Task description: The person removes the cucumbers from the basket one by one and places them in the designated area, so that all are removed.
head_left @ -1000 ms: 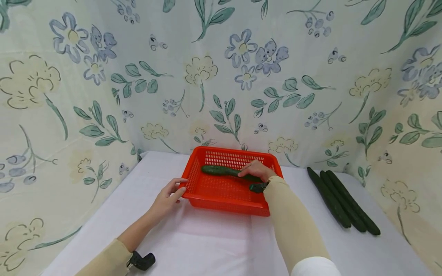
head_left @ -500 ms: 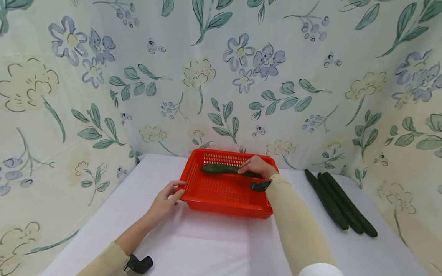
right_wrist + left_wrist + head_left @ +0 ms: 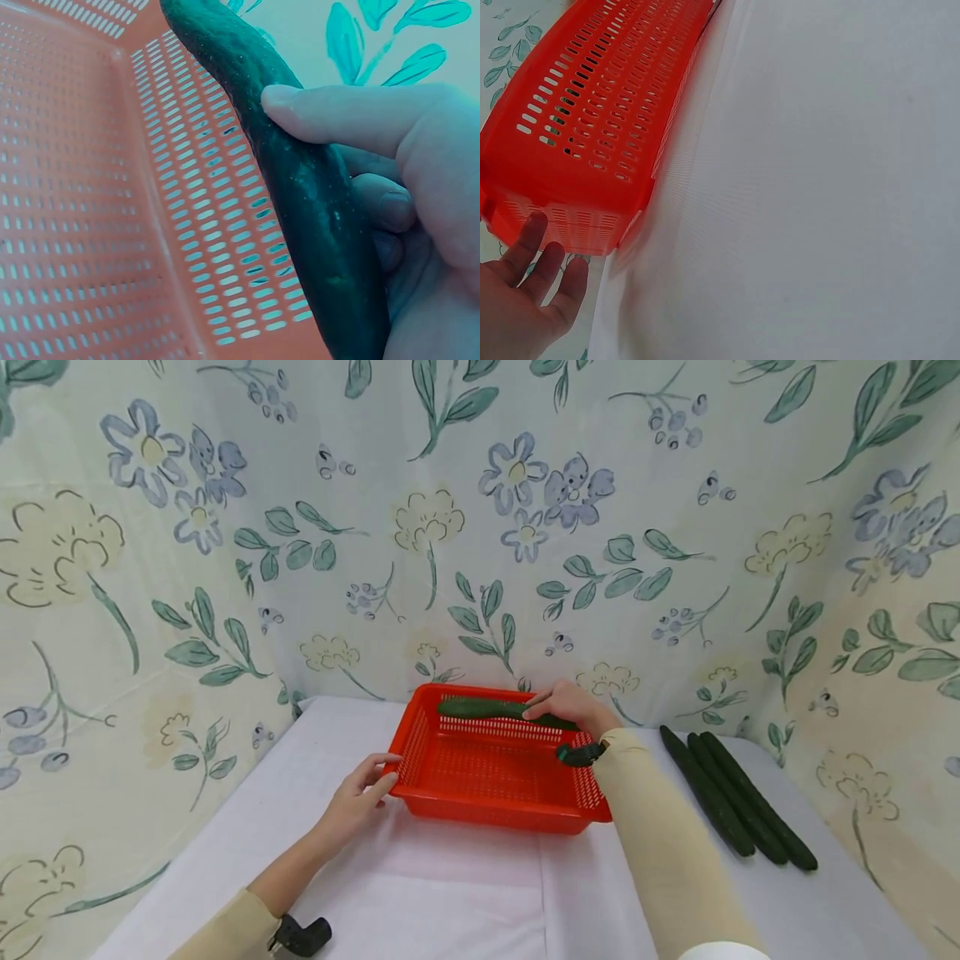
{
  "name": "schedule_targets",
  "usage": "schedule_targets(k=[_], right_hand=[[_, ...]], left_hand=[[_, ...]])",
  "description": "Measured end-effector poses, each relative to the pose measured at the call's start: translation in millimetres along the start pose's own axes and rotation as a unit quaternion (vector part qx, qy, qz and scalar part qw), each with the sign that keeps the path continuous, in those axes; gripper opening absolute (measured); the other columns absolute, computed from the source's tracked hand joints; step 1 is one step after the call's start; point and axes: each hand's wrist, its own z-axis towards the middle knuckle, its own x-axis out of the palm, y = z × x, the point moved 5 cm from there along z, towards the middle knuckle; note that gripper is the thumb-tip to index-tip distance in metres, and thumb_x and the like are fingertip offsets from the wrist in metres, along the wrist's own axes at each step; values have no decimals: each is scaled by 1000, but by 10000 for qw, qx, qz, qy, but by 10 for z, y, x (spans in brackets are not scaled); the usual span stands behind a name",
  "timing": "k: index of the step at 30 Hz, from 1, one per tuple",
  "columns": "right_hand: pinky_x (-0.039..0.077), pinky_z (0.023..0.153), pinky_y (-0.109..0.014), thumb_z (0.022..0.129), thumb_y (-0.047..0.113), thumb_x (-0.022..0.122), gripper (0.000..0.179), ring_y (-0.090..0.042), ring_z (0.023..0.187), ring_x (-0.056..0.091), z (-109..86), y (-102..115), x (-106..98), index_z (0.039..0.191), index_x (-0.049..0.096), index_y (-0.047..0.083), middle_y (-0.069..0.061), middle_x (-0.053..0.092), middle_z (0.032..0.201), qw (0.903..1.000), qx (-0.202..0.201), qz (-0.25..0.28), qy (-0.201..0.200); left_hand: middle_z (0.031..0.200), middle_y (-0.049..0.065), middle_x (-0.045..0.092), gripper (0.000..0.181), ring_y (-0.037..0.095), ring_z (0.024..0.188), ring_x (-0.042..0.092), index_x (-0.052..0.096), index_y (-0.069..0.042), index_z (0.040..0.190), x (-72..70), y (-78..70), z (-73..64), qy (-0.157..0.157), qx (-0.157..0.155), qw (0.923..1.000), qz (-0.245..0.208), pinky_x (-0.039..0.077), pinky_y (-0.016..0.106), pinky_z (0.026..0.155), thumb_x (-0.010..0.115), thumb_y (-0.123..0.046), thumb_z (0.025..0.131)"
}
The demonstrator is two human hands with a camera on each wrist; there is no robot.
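Note:
In the head view a red plastic basket (image 3: 487,777) with slotted walls sits on the white table. A long dark green cucumber (image 3: 480,708) is held level along the basket's back wall, raised off its floor. My right hand (image 3: 566,706) grips it toward its right end. The right wrist view shows the thumb on the near side of the cucumber (image 3: 315,202) and the fingers curled behind it. My left hand (image 3: 360,789) holds the basket's left rim near the front corner. In the left wrist view, several fingers (image 3: 544,274) lie against the outside of the basket (image 3: 592,97).
Three more cucumbers (image 3: 735,802) lie side by side on the tablecloth (image 3: 465,902) to the right of the basket. A flower-patterned curtain (image 3: 480,527) hangs close behind the table and along both sides.
My right hand has lifted the cucumber from the basket floor up toward the back rim. The left hand stays at the basket's left rim, and the three cucumbers lie as before.

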Motion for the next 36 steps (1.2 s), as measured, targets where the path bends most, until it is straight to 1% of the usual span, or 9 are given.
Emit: schedule_targets(k=[5,9,12,15,18,21,26,32,36], right_hand=[[52,99,-53,87,24,78,33,-42,111,66,-82,33,-103,117,76,8,-16,73,114,9994,106,326,-3],[54,94,-54,89,22,77,28,-45,108,68,-160,66,-184,114,77,8,-22,71,117,9991,-30,419,-16],[57,90,-52,89,22,77,25,-42,103,70,-216,82,-249,111,79,9,-23,71,117,9994,-187,270,-97],[59,86,-46,90,22,76,24,-36,96,72,-274,83,-316,110,79,9,-21,72,115,9992,-317,60,-226],[61,82,-42,91,24,75,25,-28,89,74,-322,70,-371,110,78,8,-20,72,114,9990,-293,75,-339],[61,80,-42,91,25,75,28,-26,85,75,-354,55,-431,112,77,7,-21,72,113,9983,-263,144,-504],[58,90,-46,92,29,74,32,-31,92,72,-399,28,-515,116,76,7,-23,70,116,9968,-285,40,-745],[44,103,-54,93,29,72,34,-32,113,52,-486,-9,-615,117,74,6,-21,67,117,9949,-382,-34,-930],[40,109,-60,93,29,73,39,-35,119,52,-545,-47,-690,122,72,4,-20,67,123,9932,-423,-10,-1089]], left_hand=[[132,16,61,39,25,107,59,52,-20,140,2,-3,6,-8,-11,10000,42,57,39,88,59,-29,102],[132,15,60,39,25,108,58,52,-20,140,-9,17,10,-48,-89,9999,99,57,39,89,59,-29,103],[132,14,60,38,25,109,58,52,-21,139,-8,29,10,-83,-136,9998,94,57,41,90,59,-27,103],[133,14,60,37,27,110,58,53,-23,139,2,38,15,-79,-160,9998,120,57,41,90,58,-26,103],[133,13,60,36,27,111,57,53,-24,139,12,41,22,-70,-189,9997,133,57,41,90,58,-25,103],[133,14,59,36,27,110,57,52,-23,139,6,32,41,-99,-160,9997,165,56,41,89,57,-25,103],[135,16,59,36,28,110,58,52,-22,140,-5,17,52,-126,-128,9997,168,57,43,89,57,-24,104],[134,14,59,36,28,110,58,53,-23,139,2,48,41,-122,-199,9996,141,57,42,90,58,-24,103],[133,15,60,37,28,109,58,53,-22,139,-3,60,41,-117,-186,9997,127,57,41,88,58,-23,103]])
